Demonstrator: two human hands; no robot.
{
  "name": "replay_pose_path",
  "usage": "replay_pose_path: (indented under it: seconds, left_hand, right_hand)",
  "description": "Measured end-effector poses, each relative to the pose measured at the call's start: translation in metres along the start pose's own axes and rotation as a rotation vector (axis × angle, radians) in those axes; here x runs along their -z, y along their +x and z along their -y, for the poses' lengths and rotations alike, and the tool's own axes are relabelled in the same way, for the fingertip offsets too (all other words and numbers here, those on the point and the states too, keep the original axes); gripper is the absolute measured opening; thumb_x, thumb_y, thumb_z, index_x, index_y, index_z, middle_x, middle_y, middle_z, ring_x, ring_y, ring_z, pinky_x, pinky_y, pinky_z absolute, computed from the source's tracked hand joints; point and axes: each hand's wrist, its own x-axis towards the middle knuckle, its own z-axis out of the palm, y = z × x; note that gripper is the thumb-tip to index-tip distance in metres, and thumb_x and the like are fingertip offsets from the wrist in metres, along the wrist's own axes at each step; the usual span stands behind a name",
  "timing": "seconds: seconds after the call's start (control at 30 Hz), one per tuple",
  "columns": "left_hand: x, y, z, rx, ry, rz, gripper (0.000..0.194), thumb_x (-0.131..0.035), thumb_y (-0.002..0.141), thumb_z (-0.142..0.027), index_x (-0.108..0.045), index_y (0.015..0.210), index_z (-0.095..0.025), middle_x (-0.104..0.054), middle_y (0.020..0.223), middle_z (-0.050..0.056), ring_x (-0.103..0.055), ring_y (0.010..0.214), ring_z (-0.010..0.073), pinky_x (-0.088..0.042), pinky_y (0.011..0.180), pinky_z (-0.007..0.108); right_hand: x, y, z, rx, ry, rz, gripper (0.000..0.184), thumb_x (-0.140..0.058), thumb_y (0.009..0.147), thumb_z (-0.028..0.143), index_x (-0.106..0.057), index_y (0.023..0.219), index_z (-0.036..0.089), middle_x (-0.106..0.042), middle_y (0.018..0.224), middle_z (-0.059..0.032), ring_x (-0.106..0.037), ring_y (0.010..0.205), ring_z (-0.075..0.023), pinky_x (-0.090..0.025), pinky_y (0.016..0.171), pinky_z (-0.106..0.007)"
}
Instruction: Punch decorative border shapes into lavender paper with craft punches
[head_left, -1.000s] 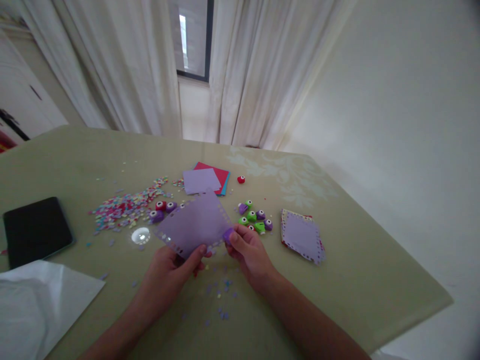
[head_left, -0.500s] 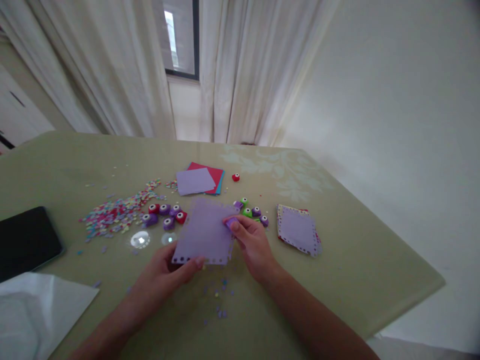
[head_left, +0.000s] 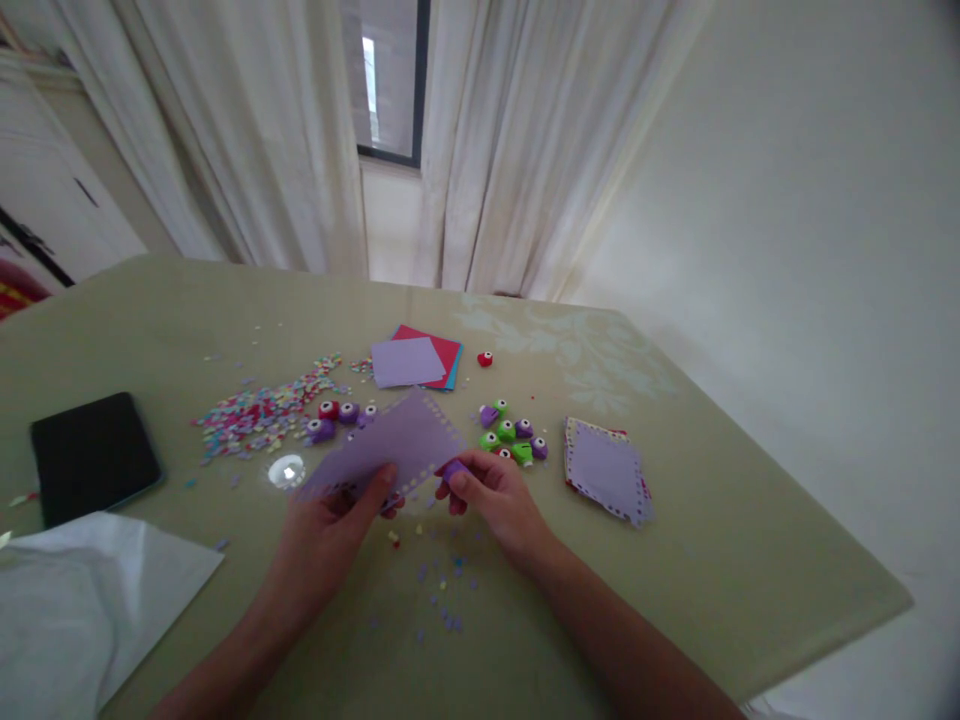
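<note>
My left hand (head_left: 341, 520) pinches a lilac paper card (head_left: 405, 440) between thumb and fingers. The card is tilted, one corner pointing away from me, and small punched holes run along its edges. In my right hand (head_left: 491, 495) is a small purple craft punch (head_left: 454, 472), gripped between thumb and fingers at the card's right edge. Whether the punch still touches the card I cannot tell. Tiny paper cut-outs (head_left: 450, 620) lie scattered on the table below my hands. More small punches in green and purple (head_left: 507, 431) sit just beyond my right hand.
Left of the card are more punches (head_left: 349, 412), a heap of colourful cut-outs (head_left: 259, 415), a black tablet (head_left: 94, 455) and a white sheet (head_left: 150, 570). Stacked cards (head_left: 409, 362) lie behind, punched cards (head_left: 606, 470) at right. A red punch (head_left: 485, 359) stands apart.
My left hand has turned the card so that a corner points away, and its right edge has swung round. My right hand, still holding the punch, has come slightly lower. The view has shifted left.
</note>
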Motion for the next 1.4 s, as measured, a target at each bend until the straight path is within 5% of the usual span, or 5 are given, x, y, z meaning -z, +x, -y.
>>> replay_pose_path:
  seconds: [0.27, 0.53, 0.63, 0.83, 1.4]
  left_hand:
    - [-0.003, 0.000, 0.006, -0.061, -0.010, 0.128, 0.031, -0.075, 0.088, -0.052, -0.076, 0.088, -0.021, -0.081, 0.074, 0.003, -0.076, 0.066, 0.0258, -0.061, 0.061, 0.031]
    - [-0.005, -0.005, -0.003, -0.028, 0.043, 0.072, 0.029, -0.073, 0.088, -0.049, -0.082, 0.090, -0.021, -0.088, 0.089, 0.006, -0.082, 0.083, 0.0315, -0.067, 0.076, 0.037]
    - [-0.005, -0.006, -0.001, -0.082, 0.071, 0.080, 0.028, -0.072, 0.089, -0.048, -0.083, 0.093, -0.022, -0.089, 0.092, 0.005, -0.083, 0.086, 0.0314, -0.067, 0.081, 0.037]
    - [-0.003, -0.004, 0.012, -0.093, 0.175, 0.139, 0.033, -0.070, 0.092, -0.053, -0.084, 0.086, -0.023, -0.087, 0.082, 0.005, -0.080, 0.075, 0.0305, -0.064, 0.070, 0.038]
    - [-0.006, -0.004, 0.004, -0.010, 0.100, 0.245, 0.037, -0.068, 0.090, -0.053, -0.080, 0.086, -0.019, -0.081, 0.075, 0.007, -0.075, 0.071, 0.0292, -0.057, 0.062, 0.035]
  right_hand:
    - [0.001, -0.001, -0.001, -0.042, -0.055, 0.091, 0.060, -0.091, 0.069, 0.071, -0.077, 0.087, 0.017, -0.070, 0.074, -0.0013, -0.053, 0.060, -0.0119, -0.042, 0.059, -0.027]
    - [0.002, 0.002, -0.002, -0.041, 0.011, 0.044, 0.061, -0.086, 0.075, 0.075, -0.074, 0.085, 0.016, -0.069, 0.074, -0.0010, -0.035, 0.053, -0.0081, -0.025, 0.053, -0.026]
    - [0.001, 0.003, -0.006, -0.027, 0.088, -0.004, 0.054, -0.087, 0.078, 0.069, -0.076, 0.087, 0.017, -0.066, 0.074, 0.0002, -0.038, 0.056, -0.0085, -0.027, 0.055, -0.026]
    - [0.000, 0.002, -0.008, -0.048, 0.067, -0.033, 0.053, -0.091, 0.075, 0.068, -0.076, 0.085, 0.018, -0.062, 0.069, 0.0015, -0.049, 0.060, -0.0115, -0.035, 0.059, -0.026]
    - [0.006, 0.002, -0.003, -0.076, -0.084, -0.005, 0.060, -0.086, 0.073, 0.076, -0.068, 0.072, 0.018, -0.050, 0.060, 0.0041, -0.034, 0.055, -0.0106, -0.021, 0.054, -0.029]
